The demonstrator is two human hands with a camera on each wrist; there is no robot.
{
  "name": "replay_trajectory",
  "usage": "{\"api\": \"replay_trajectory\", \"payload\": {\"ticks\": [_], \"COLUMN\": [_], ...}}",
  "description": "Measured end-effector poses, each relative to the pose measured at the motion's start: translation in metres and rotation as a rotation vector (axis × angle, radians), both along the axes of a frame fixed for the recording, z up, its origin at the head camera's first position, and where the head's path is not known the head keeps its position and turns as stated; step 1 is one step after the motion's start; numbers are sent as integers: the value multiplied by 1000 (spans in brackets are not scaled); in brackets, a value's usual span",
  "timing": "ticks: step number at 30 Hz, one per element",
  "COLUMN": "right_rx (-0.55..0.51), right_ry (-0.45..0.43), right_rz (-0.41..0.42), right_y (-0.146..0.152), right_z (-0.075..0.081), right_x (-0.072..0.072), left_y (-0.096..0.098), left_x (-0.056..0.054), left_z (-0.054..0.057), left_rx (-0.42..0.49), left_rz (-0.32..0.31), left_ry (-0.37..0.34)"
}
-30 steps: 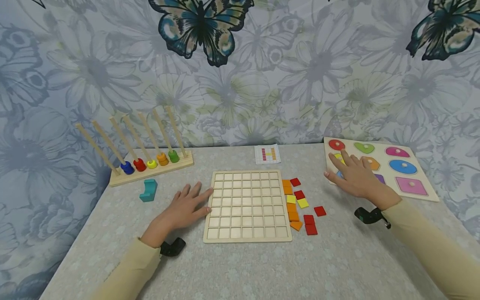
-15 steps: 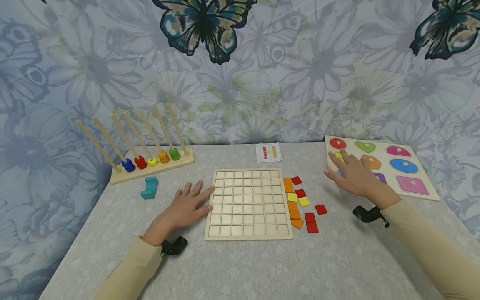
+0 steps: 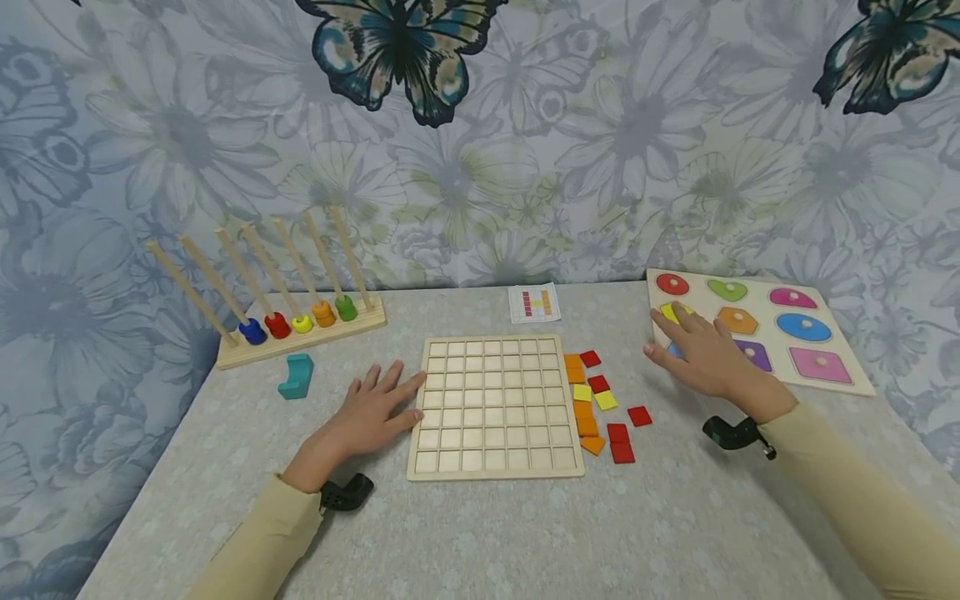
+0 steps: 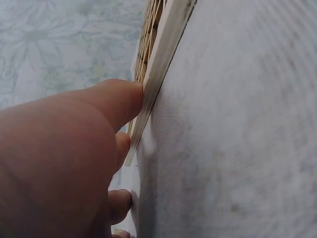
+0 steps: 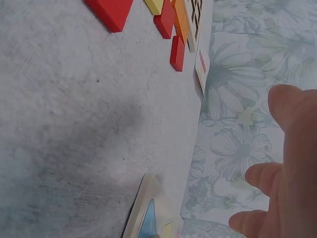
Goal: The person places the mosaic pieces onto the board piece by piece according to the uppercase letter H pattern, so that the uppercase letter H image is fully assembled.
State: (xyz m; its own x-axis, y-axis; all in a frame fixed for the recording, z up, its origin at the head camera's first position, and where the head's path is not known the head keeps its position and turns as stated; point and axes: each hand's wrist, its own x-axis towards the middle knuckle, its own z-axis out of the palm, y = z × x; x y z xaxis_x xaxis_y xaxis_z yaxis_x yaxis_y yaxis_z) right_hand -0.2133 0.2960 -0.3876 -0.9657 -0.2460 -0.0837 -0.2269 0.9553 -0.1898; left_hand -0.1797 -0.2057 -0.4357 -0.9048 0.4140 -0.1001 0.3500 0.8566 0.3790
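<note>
Well, the wooden grid board (image 3: 495,408) lies flat on the table (image 3: 480,542), just to the right of the fingers of the person's left hand (image 3: 360,423). Those fingers are spread and nearly straight, gripping nothing; from the left wrist, I can see the thumb tip touching the board's side edge, and from above the index finger reaches that edge too.

Across the board from those fingers, along its far side, orange tiles (image 3: 584,410) run in a rough column, with two yellow tiles (image 3: 604,401) and some scattered red tiles (image 3: 622,452) beside them. All of these sit to the left of the right hand (image 3: 708,358), whose fingers are apart, loosely extended and holding nothing. Seen from above, it overlaps the near left part of a shape puzzle (image 3: 759,293), which spreads beyond and to the right of its fingers.

Beyond the board, between the two sets of fingers, lies a small printed card (image 3: 534,302). Left of the left fingers are a teal block (image 3: 297,377) and, farther back, a peg stand (image 3: 335,332) with coloured rings.
</note>
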Motion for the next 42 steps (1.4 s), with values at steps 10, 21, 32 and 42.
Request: {"api": "replay_trajectory", "payload": {"ticks": [10,21,32,42], "right_rx": [-110,-175,-183,-231], "right_ry": [-10,-10,50,64], "right_rz": [69,132,162,221], "right_y": [-1,-4,-11,-12], "right_z": [-9,-33,-39,-41], "right_x": [19,38,47,48], "left_y": [1,0,-1,-1], "left_x": [-3,-4,-4,-3], "left_z": [0,-2,-4,-4], "left_rx": [0,11,17,19], "left_rz": [2,12,7,8], "left_ry": [9,-9,-7,-2]}}
